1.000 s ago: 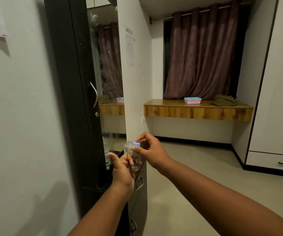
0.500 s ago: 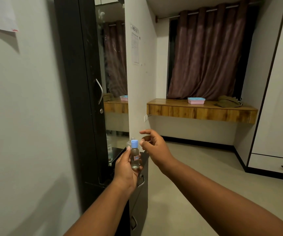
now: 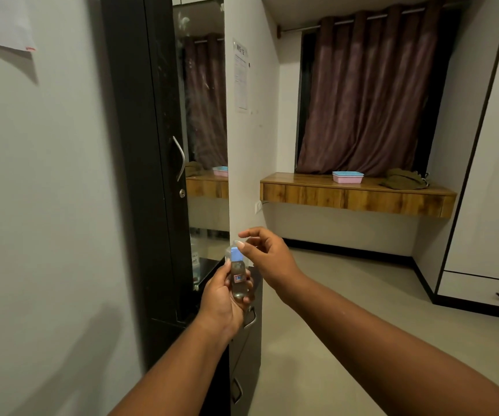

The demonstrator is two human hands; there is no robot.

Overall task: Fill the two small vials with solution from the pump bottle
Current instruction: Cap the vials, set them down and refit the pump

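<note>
My left hand (image 3: 221, 298) holds a small clear vial (image 3: 238, 279) upright; it has a blue cap and a red-and-blue label, with clear liquid inside. A second clear vial shows partly behind it, only its top visible beside the blue cap. My right hand (image 3: 267, 256) hovers just right of the cap, fingers apart, thumb tip near the cap, holding nothing. A bottle (image 3: 195, 262), possibly the pump bottle, stands dimly on the dark ledge behind the cabinet door.
A tall black cabinet (image 3: 140, 175) with a mirror door and drawers (image 3: 246, 340) stands right in front of my hands. A wooden shelf (image 3: 356, 195) with a pink-and-blue box (image 3: 347, 177) runs under the curtain. A white wardrobe (image 3: 494, 175) is at right. Bare floor lies between.
My right hand has let go of the blue cap and drawn slightly up and right, fingers spreading. The left hand keeps the vial upright. The view has shifted a little to the left.
</note>
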